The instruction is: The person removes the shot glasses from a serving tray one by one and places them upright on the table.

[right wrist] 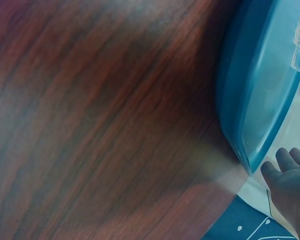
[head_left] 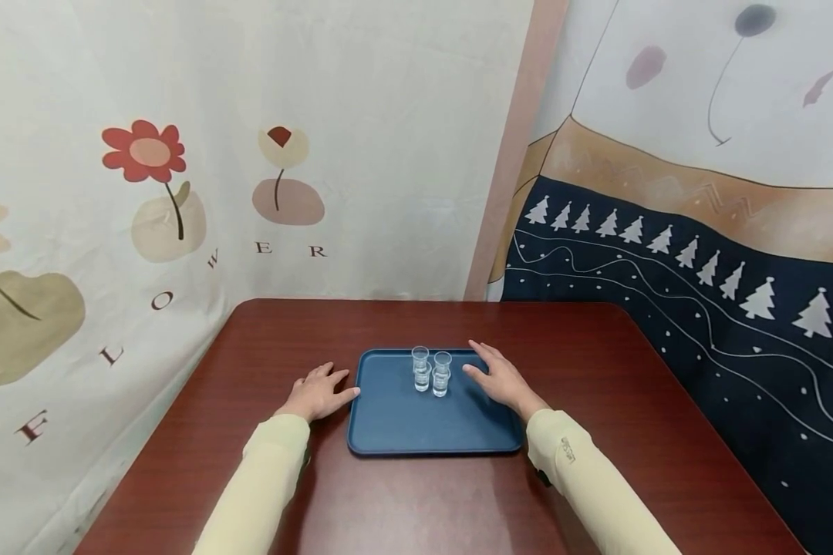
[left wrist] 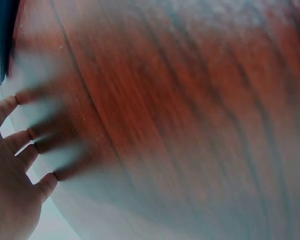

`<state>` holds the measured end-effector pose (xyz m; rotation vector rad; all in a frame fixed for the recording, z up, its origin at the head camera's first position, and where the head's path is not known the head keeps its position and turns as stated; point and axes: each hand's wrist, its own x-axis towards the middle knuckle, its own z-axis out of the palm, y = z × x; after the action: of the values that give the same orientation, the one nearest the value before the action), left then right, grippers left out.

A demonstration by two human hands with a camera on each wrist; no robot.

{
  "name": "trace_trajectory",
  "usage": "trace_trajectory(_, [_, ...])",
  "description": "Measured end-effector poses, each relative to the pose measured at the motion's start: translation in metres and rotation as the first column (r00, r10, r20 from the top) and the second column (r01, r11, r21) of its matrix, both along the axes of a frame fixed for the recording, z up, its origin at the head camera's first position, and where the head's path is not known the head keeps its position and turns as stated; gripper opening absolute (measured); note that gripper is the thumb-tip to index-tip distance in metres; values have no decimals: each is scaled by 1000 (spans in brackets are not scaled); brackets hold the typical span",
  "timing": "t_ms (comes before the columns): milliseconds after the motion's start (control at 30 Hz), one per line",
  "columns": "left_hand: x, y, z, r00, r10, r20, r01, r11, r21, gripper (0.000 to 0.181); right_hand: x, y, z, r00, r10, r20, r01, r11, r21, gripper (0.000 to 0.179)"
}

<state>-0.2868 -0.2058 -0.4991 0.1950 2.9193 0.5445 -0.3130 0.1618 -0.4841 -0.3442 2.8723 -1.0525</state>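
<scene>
Flanking clear glasses (head_left: 440, 381) on blue tray (head_left: 433, 425): left fingers (head_left: 337, 376), right fingers (head_left: 484, 354) spread, empty.

Reddish-brown wood-grain table (head_left: 416, 493), printed sheets (head_left: 403, 139) behind and beside it.
Behind and left of table: off-white, with red flower (head_left: 150, 152), paler flower (head_left: 288, 156), spaced letters (head_left: 263, 247) reading FLOWER. Behind table, right of its middle: pink strip (head_left: 517, 146). Right of table: navy print (head_left: 708, 393), white trees (head_left: 760, 299), tan band (head_left: 666, 181).
</scene>
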Motion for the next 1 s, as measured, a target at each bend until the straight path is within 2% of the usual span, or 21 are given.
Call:
trace_trajectory(367, [-2,1,1,1000,-9,23,8,1000,7,72,6,-1,-5,1000,-2,23,2,1000,-12,68])
trace_trajectory(633, [-2,0,3,999,-9,33,9,1000,6,72,16,-7,-6,999,-4,33,7,996,-89,66])
trace_trajectory(800, [0,1,4,999,-8,33,8,1000,9,71,22,-11,-8,997,-43,58,50,991,-125,65])
trace_trajectory(1000, [2,1,6,999,-4,33,3,1000,20,72,27,-18,-11,998,-60,20,63,986,-154,62])
